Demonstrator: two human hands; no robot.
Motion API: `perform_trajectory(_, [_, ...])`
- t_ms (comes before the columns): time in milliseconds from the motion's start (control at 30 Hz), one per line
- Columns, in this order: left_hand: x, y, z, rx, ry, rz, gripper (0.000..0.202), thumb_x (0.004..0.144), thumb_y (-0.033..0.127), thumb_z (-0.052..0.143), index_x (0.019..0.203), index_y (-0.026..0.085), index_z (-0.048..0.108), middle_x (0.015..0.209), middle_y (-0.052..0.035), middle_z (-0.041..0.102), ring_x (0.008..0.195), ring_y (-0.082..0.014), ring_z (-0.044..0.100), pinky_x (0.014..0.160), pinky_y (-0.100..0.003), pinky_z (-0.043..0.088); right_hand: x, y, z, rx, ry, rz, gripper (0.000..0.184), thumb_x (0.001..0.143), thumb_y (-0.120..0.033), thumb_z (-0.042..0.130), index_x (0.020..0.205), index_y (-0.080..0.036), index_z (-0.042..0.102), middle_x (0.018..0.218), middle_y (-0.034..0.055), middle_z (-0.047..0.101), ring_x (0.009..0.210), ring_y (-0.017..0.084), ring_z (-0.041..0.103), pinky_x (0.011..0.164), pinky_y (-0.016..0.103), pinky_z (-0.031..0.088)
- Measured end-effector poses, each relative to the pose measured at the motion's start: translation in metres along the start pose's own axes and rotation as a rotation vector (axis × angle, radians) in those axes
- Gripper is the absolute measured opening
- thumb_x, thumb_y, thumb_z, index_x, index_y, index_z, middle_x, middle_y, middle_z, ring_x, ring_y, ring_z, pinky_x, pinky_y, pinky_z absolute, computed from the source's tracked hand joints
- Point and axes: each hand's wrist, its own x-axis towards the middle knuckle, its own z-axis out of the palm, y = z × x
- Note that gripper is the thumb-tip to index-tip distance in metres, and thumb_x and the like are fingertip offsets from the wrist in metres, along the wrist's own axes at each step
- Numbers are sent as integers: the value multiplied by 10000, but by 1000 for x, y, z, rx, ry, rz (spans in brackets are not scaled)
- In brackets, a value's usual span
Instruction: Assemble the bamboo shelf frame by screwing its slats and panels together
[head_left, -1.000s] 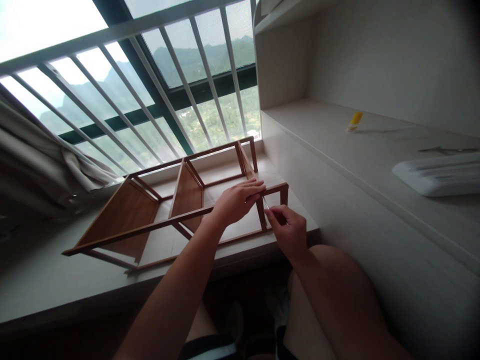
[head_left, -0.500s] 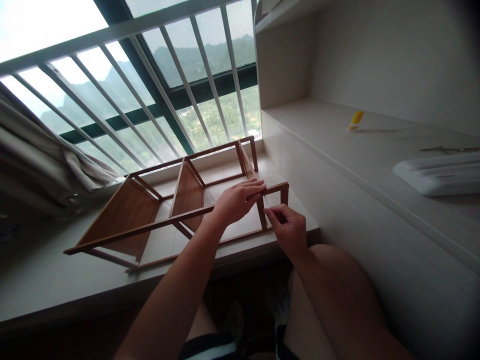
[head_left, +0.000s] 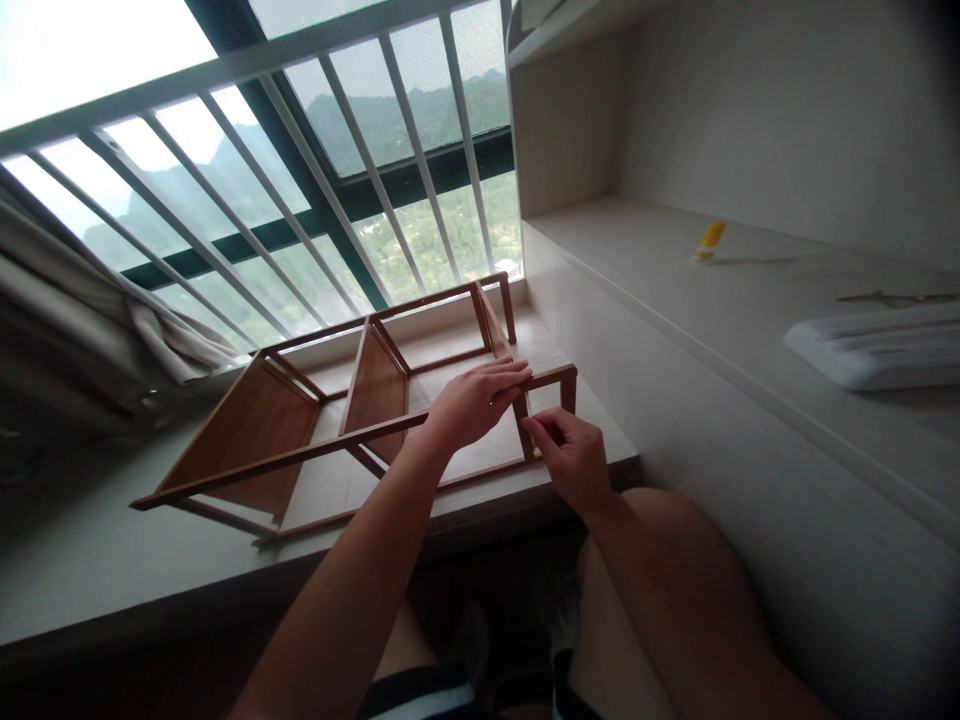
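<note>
Window ledge (head_left: 97, 560): Wooden Rack (head_left: 367, 380) Lying on Its Side

Daylight enters through the railed window (head_left: 379, 130) at 11 o'clock. The rack extends from 8 o'clock to just past the centre of your view, shelf panels (head_left: 247, 425) standing on edge. Your left hand (head_left: 476, 400) lies palm-down, fingers extended together, over the near upper rail (head_left: 285, 459) by the rightmost panel. Your right hand (head_left: 574, 455), at 4 o'clock from it, appears to pinch a thin pale rod (head_left: 527, 403), largely hidden, just below that rail.

Handling: expect a stiff, fairly light frame that may slide on the smooth ledge. Treat the slim joints as weak points against twisting. Take hold of a rail close to a panel, not at an unsupported end. Note the cabinet shelf (head_left: 622, 235): yellow-ended piece (head_left: 710, 238) at 2 o'clock, white tray (head_left: 877, 350) at 3.
</note>
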Motion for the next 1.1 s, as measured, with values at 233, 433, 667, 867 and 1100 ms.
perform_trajectory(233, [1,-2,2,1,4,12,366,946,275,466,1283,286,609,1347,0,597,1340,-194,464,1104,-384,420,2,1,-3,181,33,247,317,840,-453,643,675,-181,631,523,-31,569,477,109,472,505,247,382])
perform_trajectory(433, [1,-2,2,-6,16,14,371,941,261,476,1286,302,605,1347,6,597,1332,-201,474,1102,-396,423,6,1,-1,340,-9,339,317,798,-442,689,667,-153,703,502,-19,554,458,91,441,467,239,345])
perform_trajectory(667, [1,2,-1,13,5,-3,363,942,265,480,1279,278,613,1352,2,591,1340,-200,464,1100,-382,427,6,0,8,1057,-211,723,311,798,-453,669,815,-148,729,621,-2,623,406,74,486,351,207,276])
perform_trajectory(867, [1,-1,1,1,12,9,359,944,262,476,1275,292,615,1349,8,593,1333,-200,472,1097,-389,431,2,-3,8,1023,-185,673,310,811,-443,660,794,-140,724,593,-3,613,395,73,475,358,216,294])
perform_trajectory(1100, [2,-1,2,0,19,10,364,938,252,482,1274,290,616,1339,4,602,1330,-199,476,1101,-392,427,-1,0,2,394,-33,348,355,847,-483,622,688,-169,671,541,-9,571,444,106,478,434,247,350])
